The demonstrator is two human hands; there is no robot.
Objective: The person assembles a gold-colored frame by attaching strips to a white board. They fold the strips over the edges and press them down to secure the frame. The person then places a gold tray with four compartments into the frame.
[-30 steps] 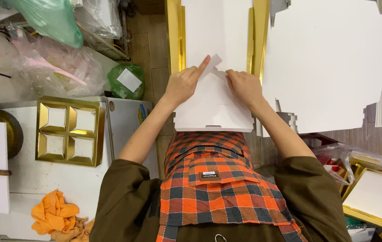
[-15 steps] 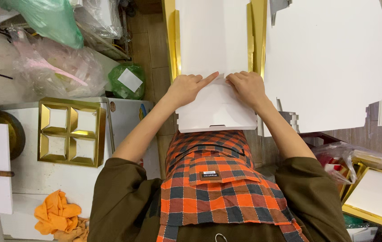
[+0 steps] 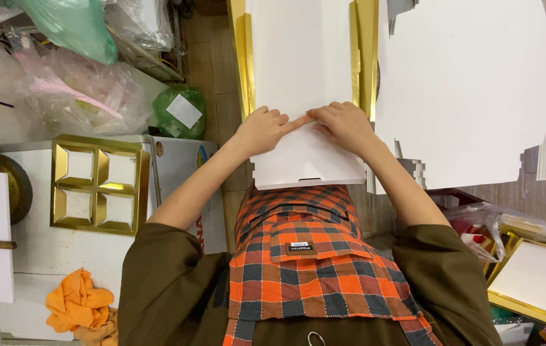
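Folding step in hand: am pressing left hand [image 3: 261, 130] and right hand [image 3: 344, 125], fingertips meeting, flat on white cardboard sheet [image 3: 305, 96] lying over my lap, gold flaps [image 3: 368, 51] at sides. Next probably calling for firm crease along fold.

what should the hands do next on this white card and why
Probably run both hands outward along the fold. The left hand and right hand meet mid-crease on the white card, so only the centre looks pressed and the near flap lies flat.
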